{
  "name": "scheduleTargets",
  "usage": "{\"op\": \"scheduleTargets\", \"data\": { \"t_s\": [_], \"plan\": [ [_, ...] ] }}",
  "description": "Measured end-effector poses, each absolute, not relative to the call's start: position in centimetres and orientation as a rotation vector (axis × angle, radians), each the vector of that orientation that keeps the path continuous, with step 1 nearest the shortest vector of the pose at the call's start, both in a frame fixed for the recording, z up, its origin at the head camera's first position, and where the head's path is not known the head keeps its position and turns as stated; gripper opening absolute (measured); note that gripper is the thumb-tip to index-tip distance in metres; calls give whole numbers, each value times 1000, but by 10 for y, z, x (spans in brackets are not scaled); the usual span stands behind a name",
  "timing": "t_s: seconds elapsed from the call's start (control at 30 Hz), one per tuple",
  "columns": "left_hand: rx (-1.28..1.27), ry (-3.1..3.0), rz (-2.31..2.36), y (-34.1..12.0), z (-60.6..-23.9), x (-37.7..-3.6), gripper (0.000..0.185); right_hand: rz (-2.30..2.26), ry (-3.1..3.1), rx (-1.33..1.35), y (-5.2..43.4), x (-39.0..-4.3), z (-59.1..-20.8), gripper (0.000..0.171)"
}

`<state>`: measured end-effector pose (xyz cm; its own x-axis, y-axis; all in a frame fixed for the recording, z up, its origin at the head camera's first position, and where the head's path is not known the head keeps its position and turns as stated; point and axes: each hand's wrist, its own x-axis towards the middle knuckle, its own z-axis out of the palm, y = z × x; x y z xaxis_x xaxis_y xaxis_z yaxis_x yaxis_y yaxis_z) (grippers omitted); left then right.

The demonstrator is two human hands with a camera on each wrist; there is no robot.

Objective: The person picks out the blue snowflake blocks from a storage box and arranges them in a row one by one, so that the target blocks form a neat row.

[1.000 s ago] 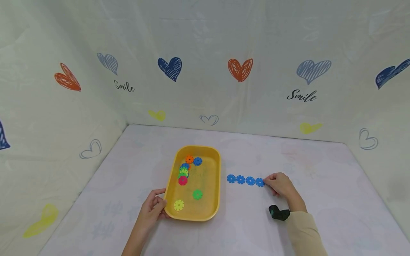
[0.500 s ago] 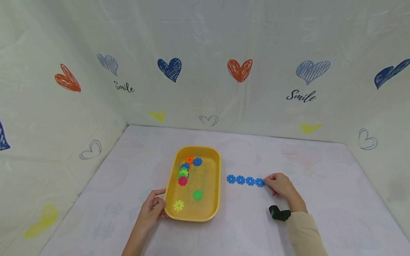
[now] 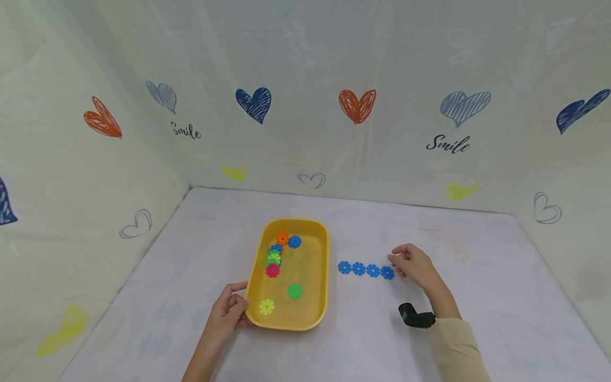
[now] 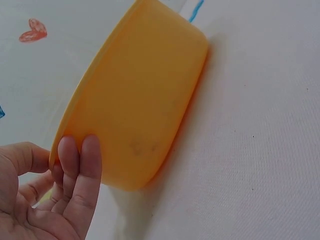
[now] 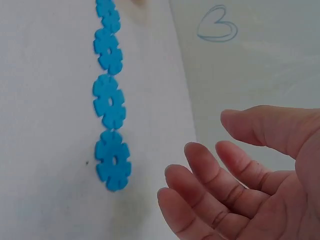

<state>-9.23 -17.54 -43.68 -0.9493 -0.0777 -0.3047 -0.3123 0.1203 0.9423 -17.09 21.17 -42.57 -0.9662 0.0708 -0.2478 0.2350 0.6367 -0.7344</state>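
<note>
A yellow tray (image 3: 321,276) (image 4: 140,105) lies on the white table and holds several coloured snowflake discs (image 3: 273,259). My left hand (image 3: 228,312) (image 4: 60,175) grips its near left corner, thumb on the rim and fingers on the outer wall. To the right of the tray, a row of several blue discs (image 3: 365,269) (image 5: 111,125) lies flat on the table. My right hand (image 3: 409,262) (image 5: 240,180) hovers just right of the row's last disc, with relaxed fingers that hold nothing and do not touch it.
Walls of white cloth with heart prints and the word "Smile" (image 3: 447,143) close in the table at the back and both sides. A black wrist camera (image 3: 414,317) sits on my right wrist.
My right hand has let go of the last blue disc in the row and lifted slightly up and back from it. The left hand and tray have not moved.
</note>
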Motion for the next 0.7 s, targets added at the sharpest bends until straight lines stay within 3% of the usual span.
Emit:
{"op": "scheduleTargets", "data": {
  "t_s": [0.7],
  "plan": [
    [-411,2214,1935,-173,-437,-92,37,-1486,2620,-92,120,-180,-380,26]
  ]
}}
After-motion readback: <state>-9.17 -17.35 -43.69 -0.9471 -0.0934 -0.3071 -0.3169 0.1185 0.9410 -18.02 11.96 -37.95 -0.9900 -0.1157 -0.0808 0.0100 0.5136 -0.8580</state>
